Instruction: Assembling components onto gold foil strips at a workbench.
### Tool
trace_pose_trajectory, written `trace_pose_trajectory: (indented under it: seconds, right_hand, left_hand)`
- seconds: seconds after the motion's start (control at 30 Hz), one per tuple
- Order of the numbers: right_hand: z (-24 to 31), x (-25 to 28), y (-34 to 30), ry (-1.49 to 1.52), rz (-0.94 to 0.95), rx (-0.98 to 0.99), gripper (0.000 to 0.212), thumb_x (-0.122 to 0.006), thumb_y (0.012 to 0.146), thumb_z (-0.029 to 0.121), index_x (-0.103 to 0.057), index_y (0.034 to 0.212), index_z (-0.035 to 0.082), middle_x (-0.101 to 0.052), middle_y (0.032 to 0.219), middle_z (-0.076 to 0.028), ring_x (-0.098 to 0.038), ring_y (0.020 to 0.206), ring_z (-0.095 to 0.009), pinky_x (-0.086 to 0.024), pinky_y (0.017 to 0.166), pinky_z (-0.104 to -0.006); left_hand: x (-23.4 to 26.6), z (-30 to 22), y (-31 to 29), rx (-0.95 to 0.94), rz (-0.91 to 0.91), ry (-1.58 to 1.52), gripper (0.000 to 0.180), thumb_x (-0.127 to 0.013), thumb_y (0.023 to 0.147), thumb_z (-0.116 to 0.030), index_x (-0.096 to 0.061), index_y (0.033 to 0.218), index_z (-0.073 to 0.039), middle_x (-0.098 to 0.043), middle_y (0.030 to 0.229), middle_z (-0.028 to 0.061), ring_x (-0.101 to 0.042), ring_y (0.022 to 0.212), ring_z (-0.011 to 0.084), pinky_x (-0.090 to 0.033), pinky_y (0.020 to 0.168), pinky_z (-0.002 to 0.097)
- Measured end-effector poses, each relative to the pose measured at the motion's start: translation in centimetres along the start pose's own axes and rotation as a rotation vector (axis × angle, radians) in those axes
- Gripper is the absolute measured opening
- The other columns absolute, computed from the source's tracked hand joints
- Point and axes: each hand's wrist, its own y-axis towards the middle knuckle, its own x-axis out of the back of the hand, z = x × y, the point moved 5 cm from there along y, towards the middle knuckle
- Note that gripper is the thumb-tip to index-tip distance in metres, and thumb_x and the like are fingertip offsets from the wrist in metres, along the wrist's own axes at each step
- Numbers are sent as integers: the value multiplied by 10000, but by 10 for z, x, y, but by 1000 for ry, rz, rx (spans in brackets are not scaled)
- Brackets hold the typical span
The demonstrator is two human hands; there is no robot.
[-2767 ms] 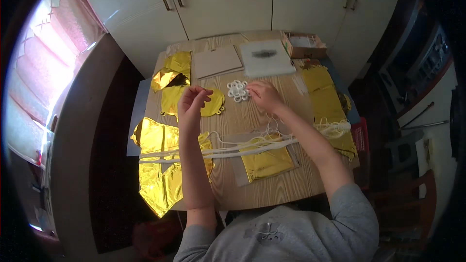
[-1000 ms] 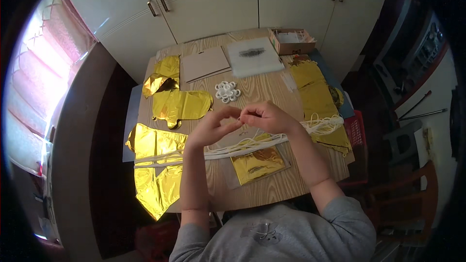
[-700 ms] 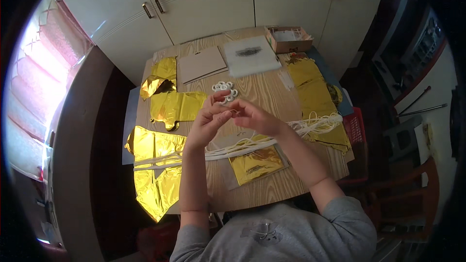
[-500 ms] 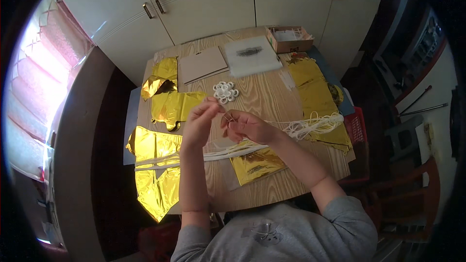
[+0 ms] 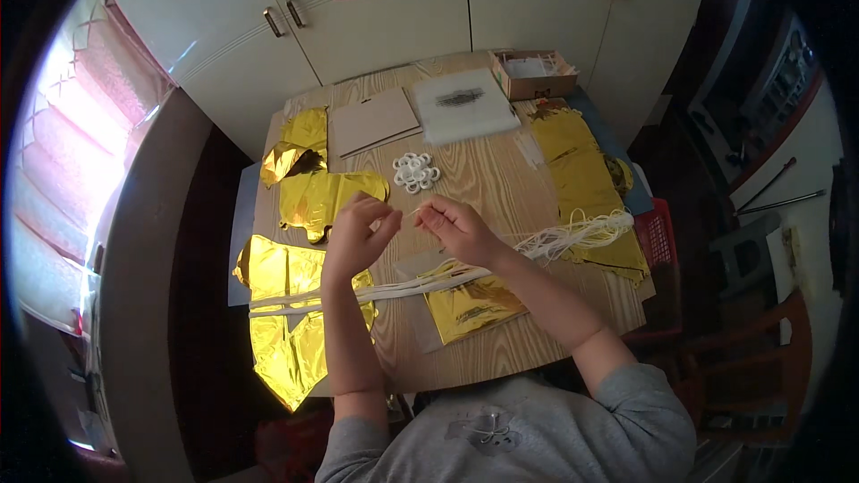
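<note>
Above the middle of the table my left hand [image 5: 361, 231] is closed, its fingers curled inward and pinched. My right hand [image 5: 455, 225] faces it from the right, thumb pressed on the fingers. A short stretch of thin pale string [image 5: 411, 213] shows in the gap between the two pinches. Just beyond them lies a cluster of white rings [image 5: 416, 173]. Below my hands a long bundle of white cords [image 5: 407, 289] crosses the table, ending in a loose tangle [image 5: 582, 233] at the right. My left forearm hides part of the bundle.
Gold foil pieces lie at the left [image 5: 291, 322] and right [image 5: 573, 161]; a gold foil packet [image 5: 474, 309] is nearer me. Farther back are a beige board [image 5: 376, 121], a white sheet with a dark patch [image 5: 465, 116] and a cardboard box [image 5: 535, 80]. A red basket [image 5: 658, 233] stands beyond the right edge.
My hands have moved apart and slightly lower. The string loop between them has become a short strand, and my left hand has turned, its fingers folded down.
</note>
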Motion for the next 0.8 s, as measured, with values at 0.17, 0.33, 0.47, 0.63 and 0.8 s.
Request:
trace_pose_trajectory:
  seconds: [0.17,0.33,0.47,0.63,0.8]
  right_hand:
    - [2,-6,-1,-270,71,-16,178,-473,896,191,-547,870,31,-585,759,-66,-567,717,-150,-438,642,-279]
    - [19,-5,-2,-226,78,55,163,-495,878,176,-556,862,26,-595,737,-89,-581,694,-199,-441,619,-298]
    - [11,-1,2,-345,33,133,145,-498,881,148,-561,852,20,-590,720,-56,-547,645,-141,-424,581,-268]
    - [15,-5,2,-349,90,143,157,-509,859,172,-560,836,25,-601,747,-134,-595,704,-285,-455,623,-343]
    - [7,8,4,-417,25,104,144,-509,857,163,-563,854,30,-610,733,-113,-606,698,-268,-465,637,-328]
  left_hand:
    - [-10,16,-11,231,-40,-1011,176,-530,811,-87,-582,801,80,-580,714,73,-507,668,142,-411,651,288]
    - [-8,6,-4,317,23,-239,175,-539,827,-119,-593,785,42,-546,659,69,-507,672,115,-394,665,245]
    - [-15,13,-9,269,158,-1026,173,-567,813,-138,-601,766,24,-565,682,70,-521,702,118,-405,612,260]
    - [-14,8,-2,152,-134,-64,184,-575,810,-138,-616,785,39,-579,676,83,-517,729,124,-409,581,282]
    - [-16,22,-12,375,108,-1012,187,-512,828,-98,-610,746,39,-569,646,41,-501,724,106,-394,563,250]
